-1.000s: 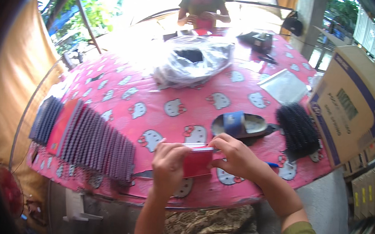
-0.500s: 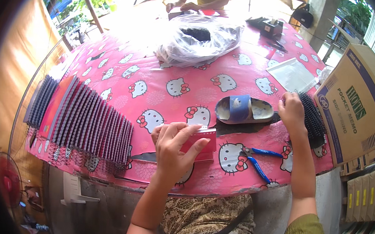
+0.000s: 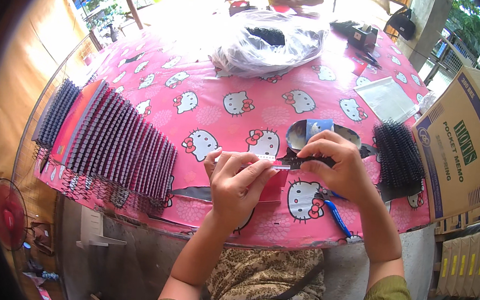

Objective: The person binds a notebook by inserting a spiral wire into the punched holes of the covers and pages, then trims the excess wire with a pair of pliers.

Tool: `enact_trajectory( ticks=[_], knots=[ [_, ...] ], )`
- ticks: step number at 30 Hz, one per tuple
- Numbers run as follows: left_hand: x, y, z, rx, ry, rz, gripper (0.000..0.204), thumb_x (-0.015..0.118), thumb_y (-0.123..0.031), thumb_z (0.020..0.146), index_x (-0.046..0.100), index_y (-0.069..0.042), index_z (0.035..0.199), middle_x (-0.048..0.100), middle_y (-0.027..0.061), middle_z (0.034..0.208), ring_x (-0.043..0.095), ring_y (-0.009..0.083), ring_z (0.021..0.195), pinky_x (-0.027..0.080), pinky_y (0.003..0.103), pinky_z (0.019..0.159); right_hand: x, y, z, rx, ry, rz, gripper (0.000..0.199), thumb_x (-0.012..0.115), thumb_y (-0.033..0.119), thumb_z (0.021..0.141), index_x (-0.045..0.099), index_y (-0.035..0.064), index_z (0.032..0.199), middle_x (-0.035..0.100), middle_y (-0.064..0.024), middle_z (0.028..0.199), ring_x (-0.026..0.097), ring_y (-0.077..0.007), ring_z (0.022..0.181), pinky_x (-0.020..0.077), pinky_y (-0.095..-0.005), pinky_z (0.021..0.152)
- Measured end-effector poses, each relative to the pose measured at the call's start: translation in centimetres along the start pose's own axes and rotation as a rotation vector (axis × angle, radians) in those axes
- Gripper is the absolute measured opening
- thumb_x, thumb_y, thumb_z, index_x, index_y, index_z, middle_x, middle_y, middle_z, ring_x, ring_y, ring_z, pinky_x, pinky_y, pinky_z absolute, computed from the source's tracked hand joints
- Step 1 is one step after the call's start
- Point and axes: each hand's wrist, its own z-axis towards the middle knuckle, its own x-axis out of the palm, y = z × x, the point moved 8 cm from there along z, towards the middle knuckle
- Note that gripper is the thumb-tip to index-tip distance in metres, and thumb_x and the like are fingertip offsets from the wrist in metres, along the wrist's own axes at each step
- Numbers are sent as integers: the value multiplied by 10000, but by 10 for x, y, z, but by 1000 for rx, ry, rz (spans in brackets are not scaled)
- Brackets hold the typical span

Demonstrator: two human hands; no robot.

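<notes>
Red notepad (image 3: 272, 191) was held up just left of the blue slipper (image 3: 317, 126) and on its near side, punched edge up. Left hand (image 3: 234, 181) had its grip closed around the notepad's left part, fingers over the top. Right hand (image 3: 337, 165), partly covering the slipper, had thumb and fingers nearly pinched together on a black wire strip (image 3: 294, 161) by the notepad's right end; couldn't tell if strip and notepad touched.

Clear plastic bag (image 3: 231, 56) lay on the pink surface (image 3: 267, 228) beyond the slipper, off to its left, black bundle (image 3: 266, 36) in it; rest of contents unclear. Flat pale sleeve (image 3: 385, 100) was beyond the slipper to the right; couldn't tell if anything was inside. Cardboard box (image 3: 464, 147) stood well right of the slipper, inside hidden. Black coil pile (image 3: 398, 155) sat between slipper and box. Blue-handled pliers (image 3: 336, 216) lay on the slipper's near side, partly hidden by the right hand. Spiral notepads (image 3: 121, 137) stood packed in a row well left of the slipper.
</notes>
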Motion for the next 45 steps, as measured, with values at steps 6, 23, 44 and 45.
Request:
enact_trajectory(
  ticks=[6,23,44,45],
  knots=[
    [1,-1,-1,-25,12,51,138,787,-192,751,743,-121,862,636,-22,808,579,151,809,283,370,970,21,-17,-8,193,163,167,179,721,-8,783,674,24,953,644,-69,891,626,-157,765,500,-280,696],
    [1,4,-9,-104,-17,-15,257,802,-118,696,731,-120,943,688,-17,879,567,183,886,362,350,867,30,26,-6,-164,-125,-271,126,686,116,824,608,75,914,590,-84,853,621,-301,785,499,-400,587],
    [-5,14,-5,-45,-34,-122,392,844,-230,649,685,-109,986,636,29,917,557,227,907,393,386,846,-39,-101,-16,336,247,-828,577,775,284,722,555,21,1185,654,-196,1040,638,-370,974,507,-435,826],
    [-5,15,-7,-49,-45,-128,376,846,-228,648,681,-109,964,634,28,904,557,228,907,398,387,845,-37,-103,-15,359,230,-797,557,769,267,724,554,13,1171,655,-208,1030,639,-377,970,512,-434,818]
  ],
)
